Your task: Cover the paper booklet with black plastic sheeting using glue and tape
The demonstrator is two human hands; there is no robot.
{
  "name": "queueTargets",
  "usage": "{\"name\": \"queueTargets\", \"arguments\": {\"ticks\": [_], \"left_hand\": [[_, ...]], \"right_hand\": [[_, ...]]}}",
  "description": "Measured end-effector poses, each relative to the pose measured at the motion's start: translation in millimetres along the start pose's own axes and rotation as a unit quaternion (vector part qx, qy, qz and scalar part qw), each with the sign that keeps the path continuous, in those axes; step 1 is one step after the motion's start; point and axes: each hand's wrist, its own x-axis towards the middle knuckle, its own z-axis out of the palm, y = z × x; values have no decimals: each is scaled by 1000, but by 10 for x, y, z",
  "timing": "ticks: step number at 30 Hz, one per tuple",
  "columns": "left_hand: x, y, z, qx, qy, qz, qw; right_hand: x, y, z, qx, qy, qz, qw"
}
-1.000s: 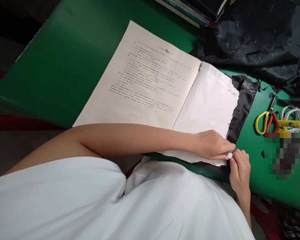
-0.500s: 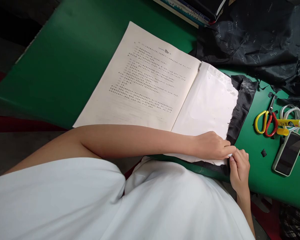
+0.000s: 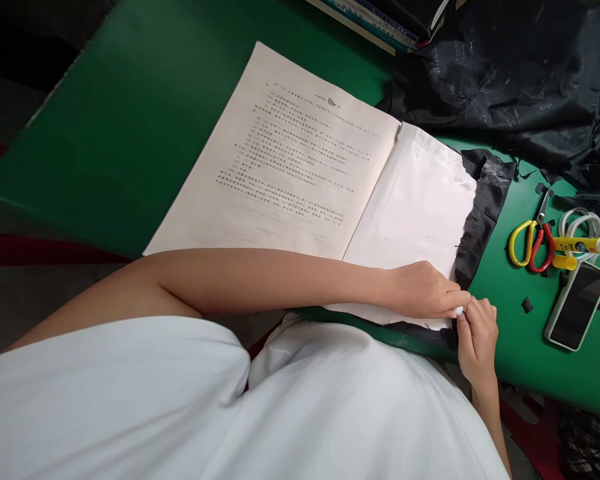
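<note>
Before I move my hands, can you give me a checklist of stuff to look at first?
1. Small white thing at the fingertips: ok, it shows where left hand and right hand meet.
2. Which hand is gripping it: cannot tell, the fingers hide it.
3. Book lying open: ok.
4. White page with a neat outer edge: not ok, it's ragged.
5. Black sheet smooth where it sticks out: not ok, it's wrinkled.
6. Scissors and phone apart from both hands: ok.

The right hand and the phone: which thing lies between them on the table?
In the head view, a small black scrap lies on the table between the right hand and the phone.
</note>
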Motion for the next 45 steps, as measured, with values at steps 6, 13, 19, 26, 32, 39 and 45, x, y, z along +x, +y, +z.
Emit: {"name": "queueTargets", "arguments": {"ticks": [6, 13, 19, 26, 32, 39, 45], "left_hand": [[2, -7, -10, -26, -2, 2, 1000], [-9, -9, -8, -77, 8, -9, 997], [-15, -21, 22, -99, 24, 1, 995], [-48, -14, 92, -47, 81, 32, 995], [-32, -26, 0, -106, 31, 9, 994], [-34, -30, -59, -130, 19, 4, 991], [-15, -19, -32, -58, -17, 9, 998]], "right_hand": [[-7, -1, 0, -6, -1, 3, 1000], [-5, -1, 7, -8, 0, 2, 1000], [7, -7, 8, -10, 0, 7, 1000], [18, -17, 12, 3, 7, 22, 1000], [17, -3, 12, 14, 7, 31, 999], [2, 3, 15, 29, 10, 25, 999], [2, 12, 22, 21, 17, 10, 1000]]}}
